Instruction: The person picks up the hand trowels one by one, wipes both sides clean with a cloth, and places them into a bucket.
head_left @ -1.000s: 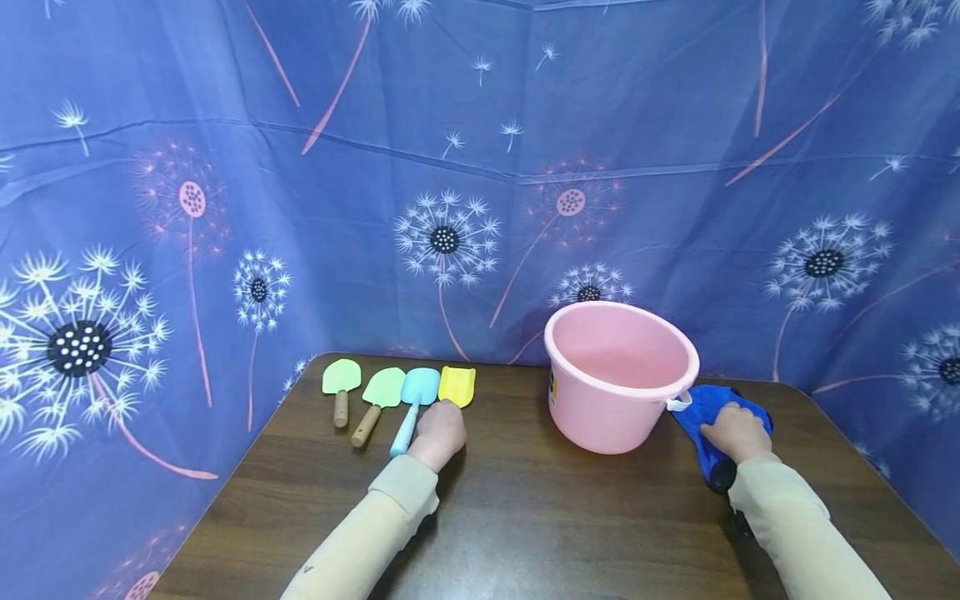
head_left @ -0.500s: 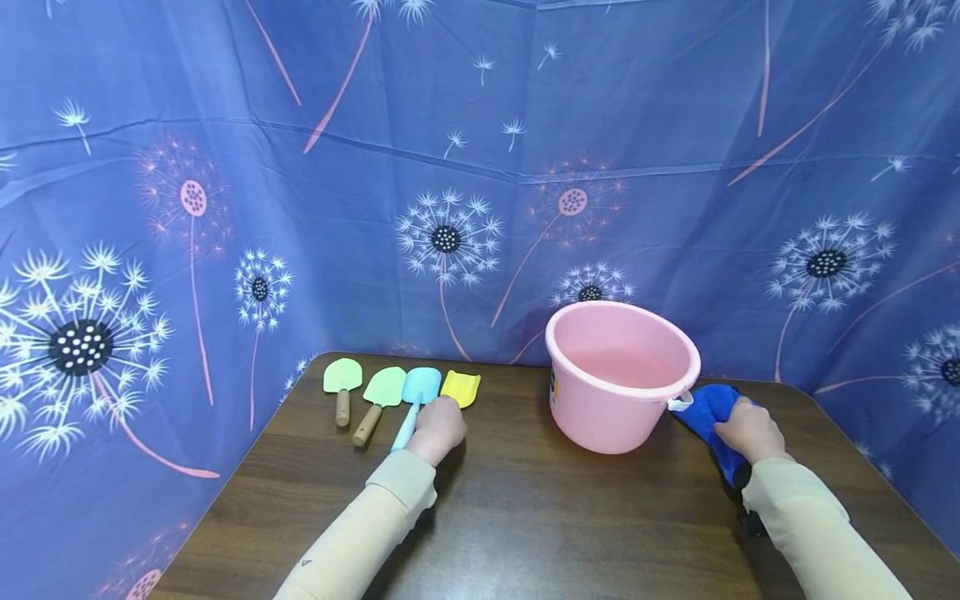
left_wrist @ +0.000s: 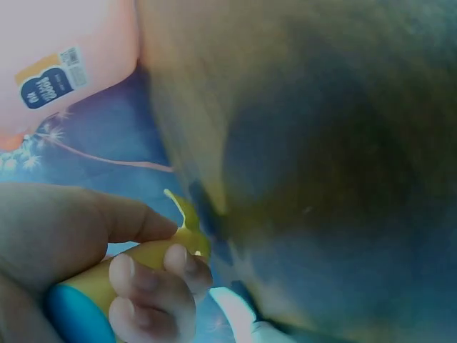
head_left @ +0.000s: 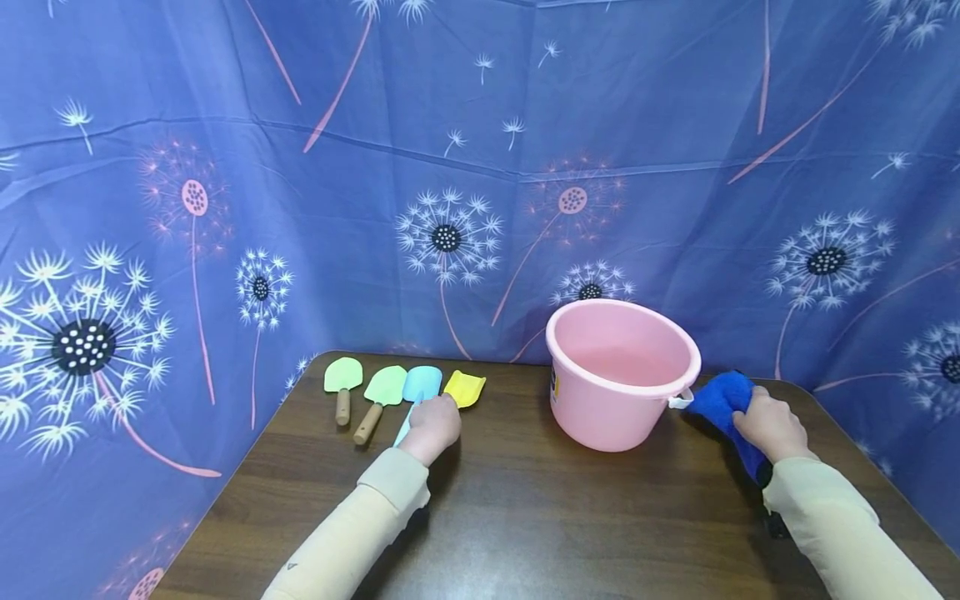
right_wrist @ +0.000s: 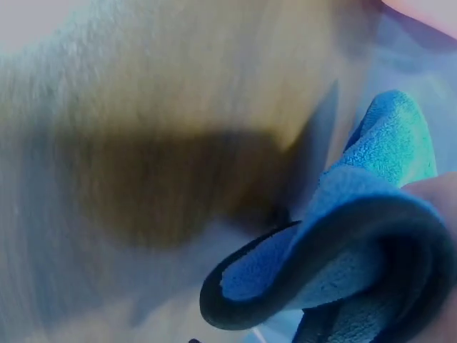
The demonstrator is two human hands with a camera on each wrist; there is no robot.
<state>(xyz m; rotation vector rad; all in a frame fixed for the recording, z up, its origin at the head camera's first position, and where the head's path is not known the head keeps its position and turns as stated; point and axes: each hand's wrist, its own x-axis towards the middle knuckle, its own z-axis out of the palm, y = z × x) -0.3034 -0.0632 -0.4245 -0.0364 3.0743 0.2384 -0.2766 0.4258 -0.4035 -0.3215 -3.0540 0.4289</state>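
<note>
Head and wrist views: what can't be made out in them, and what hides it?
- Yellow shovel: head view, handle hidden by the left hand.
- Pink bucket: left wrist view, cut off by the top and left edges.
- Label: left wrist view, small print too blurred to read.
- Right hand: right wrist view, cut off by the right edge, partly behind the blue cloth.

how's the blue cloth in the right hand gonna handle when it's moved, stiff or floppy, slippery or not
The cloth is probably floppy: it bends into loops in the right wrist view. It's likely fairly light, since the right hand holds it alone. Its fuzzy surface suggests it won't slip easily.
</note>
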